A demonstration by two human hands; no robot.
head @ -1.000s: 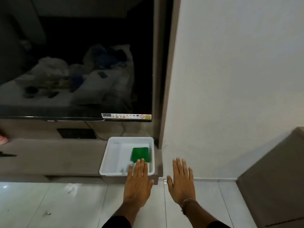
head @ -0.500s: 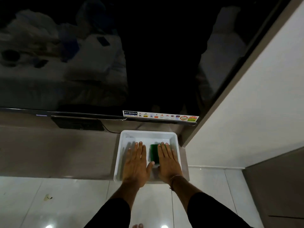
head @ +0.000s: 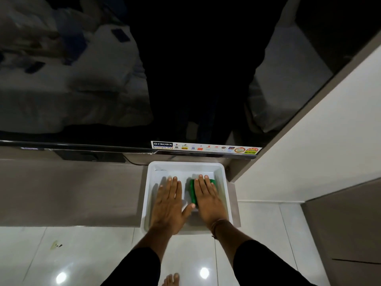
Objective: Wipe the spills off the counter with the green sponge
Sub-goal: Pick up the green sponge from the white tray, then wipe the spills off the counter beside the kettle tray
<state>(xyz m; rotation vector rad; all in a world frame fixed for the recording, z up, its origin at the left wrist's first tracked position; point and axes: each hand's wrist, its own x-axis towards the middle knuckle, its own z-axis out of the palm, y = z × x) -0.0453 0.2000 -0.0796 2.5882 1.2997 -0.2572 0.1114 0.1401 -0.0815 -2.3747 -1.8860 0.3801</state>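
Since 0.5 s ago the right hand (head: 208, 200) has slid further onto the green sponge (head: 192, 190), now covering most of it; only a strip shows left of its fingers. That hand lies flat, fingers straight, pressing on the sponge rather than closed around it. The left hand (head: 169, 205) remains flat and open just left of it, thumb reaching toward the sponge. Both rest inside the white tub (head: 223, 182), which sits on the grey counter (head: 72, 190) and holds only the sponge.
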